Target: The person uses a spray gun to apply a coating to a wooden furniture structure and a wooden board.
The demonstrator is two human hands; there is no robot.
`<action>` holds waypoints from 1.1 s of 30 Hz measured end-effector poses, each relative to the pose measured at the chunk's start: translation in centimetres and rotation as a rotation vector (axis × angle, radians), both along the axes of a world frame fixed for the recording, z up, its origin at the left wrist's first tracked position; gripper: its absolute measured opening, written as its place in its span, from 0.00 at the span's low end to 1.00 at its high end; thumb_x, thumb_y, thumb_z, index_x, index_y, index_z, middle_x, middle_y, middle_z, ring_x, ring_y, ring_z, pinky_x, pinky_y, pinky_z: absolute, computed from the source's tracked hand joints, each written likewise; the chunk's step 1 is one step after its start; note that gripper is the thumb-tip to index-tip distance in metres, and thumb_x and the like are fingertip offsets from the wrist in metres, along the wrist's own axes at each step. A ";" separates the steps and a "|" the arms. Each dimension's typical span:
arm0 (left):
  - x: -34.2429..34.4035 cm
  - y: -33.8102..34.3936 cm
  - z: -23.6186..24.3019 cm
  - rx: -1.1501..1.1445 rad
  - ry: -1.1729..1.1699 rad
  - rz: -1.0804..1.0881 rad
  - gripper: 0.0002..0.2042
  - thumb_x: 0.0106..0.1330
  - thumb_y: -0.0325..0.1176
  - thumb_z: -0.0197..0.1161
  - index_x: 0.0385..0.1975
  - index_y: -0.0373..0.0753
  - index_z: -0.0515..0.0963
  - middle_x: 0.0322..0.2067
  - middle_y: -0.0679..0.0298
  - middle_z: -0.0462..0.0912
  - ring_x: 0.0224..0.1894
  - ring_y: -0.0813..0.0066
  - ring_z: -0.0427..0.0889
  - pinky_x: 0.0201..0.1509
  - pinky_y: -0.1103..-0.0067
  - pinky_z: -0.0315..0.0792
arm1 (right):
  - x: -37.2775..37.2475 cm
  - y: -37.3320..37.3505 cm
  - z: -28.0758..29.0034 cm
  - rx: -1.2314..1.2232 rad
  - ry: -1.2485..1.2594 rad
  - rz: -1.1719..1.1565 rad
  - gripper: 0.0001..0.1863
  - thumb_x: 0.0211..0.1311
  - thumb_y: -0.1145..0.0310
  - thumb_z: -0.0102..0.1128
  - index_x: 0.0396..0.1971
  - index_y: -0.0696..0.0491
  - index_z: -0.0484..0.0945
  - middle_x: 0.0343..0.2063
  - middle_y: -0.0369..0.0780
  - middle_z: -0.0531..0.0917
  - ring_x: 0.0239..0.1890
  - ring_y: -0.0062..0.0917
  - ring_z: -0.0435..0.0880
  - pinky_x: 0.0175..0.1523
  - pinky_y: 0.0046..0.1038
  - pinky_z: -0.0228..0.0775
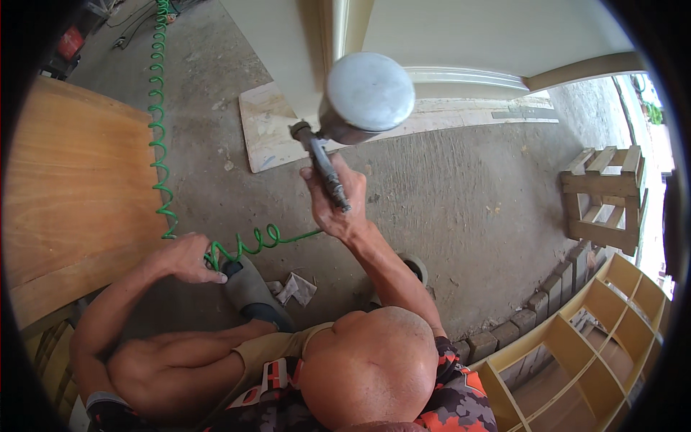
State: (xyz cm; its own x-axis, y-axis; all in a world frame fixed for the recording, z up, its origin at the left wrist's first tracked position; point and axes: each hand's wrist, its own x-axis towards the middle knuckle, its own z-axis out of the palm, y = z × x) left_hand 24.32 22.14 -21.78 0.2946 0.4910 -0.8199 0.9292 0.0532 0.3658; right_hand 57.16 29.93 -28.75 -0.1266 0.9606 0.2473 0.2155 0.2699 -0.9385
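My right hand [340, 193] is wrapped round the handle of a metal spray gun [322, 162]. A round silver cup [371, 93] tops the gun, held up before a pale cream panelled piece [461, 36]. The trigger and my fingers on it are mostly hidden. From beneath that hand a green coiled air hose [272, 234] runs to my left hand [191, 259], which is closed round several of its coils. Beyond the left hand, the hose stretches away along the edge of a brown wooden panel [79, 187].
Under the cream piece lies a pale board [263, 129] on the concrete floor [446, 187]. A slatted wooden stand [604, 191] is at the right, a compartmented wooden frame [576, 353] at the lower right. Beside my shoe [252, 288] lies a crumpled scrap [296, 288].
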 end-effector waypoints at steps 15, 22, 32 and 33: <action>4.6 3.1 0.6 0.027 -0.016 -0.079 0.27 0.56 0.55 0.81 0.29 0.30 0.85 0.29 0.42 0.88 0.37 0.39 0.88 0.45 0.53 0.80 | 11.2 4.7 -2.3 -0.093 0.201 -0.310 0.14 0.82 0.63 0.66 0.42 0.61 0.81 0.21 0.29 0.76 0.25 0.11 0.72 0.29 0.23 0.67; 7.9 5.4 1.3 0.043 -0.072 -0.103 0.27 0.55 0.55 0.81 0.31 0.30 0.87 0.29 0.44 0.89 0.37 0.42 0.90 0.45 0.56 0.82 | 16.2 7.2 -0.5 -0.124 0.279 -0.377 0.18 0.84 0.57 0.65 0.36 0.55 0.78 0.18 0.30 0.73 0.17 0.13 0.69 0.22 0.24 0.61; 14.3 8.9 1.9 -0.017 -0.095 -0.151 0.23 0.58 0.52 0.81 0.33 0.33 0.89 0.29 0.48 0.90 0.33 0.49 0.90 0.43 0.60 0.82 | 24.4 10.4 -0.4 -0.033 0.171 -0.484 0.18 0.84 0.56 0.65 0.35 0.55 0.80 0.18 0.30 0.74 0.18 0.14 0.71 0.23 0.24 0.63; 14.9 9.2 1.9 -0.014 -0.106 -0.151 0.23 0.58 0.52 0.81 0.33 0.33 0.89 0.29 0.48 0.90 0.33 0.49 0.90 0.43 0.60 0.82 | 25.4 10.8 -0.4 -0.036 0.183 -0.495 0.18 0.84 0.56 0.65 0.35 0.55 0.80 0.18 0.30 0.74 0.18 0.14 0.71 0.23 0.24 0.63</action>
State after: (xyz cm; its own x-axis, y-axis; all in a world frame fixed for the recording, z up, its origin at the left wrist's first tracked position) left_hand 39.21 31.32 -19.91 0.4497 0.4235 -0.7864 0.8830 -0.0786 0.4627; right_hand 82.55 40.69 -29.17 0.3867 0.9027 0.1886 0.1408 0.1443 -0.9795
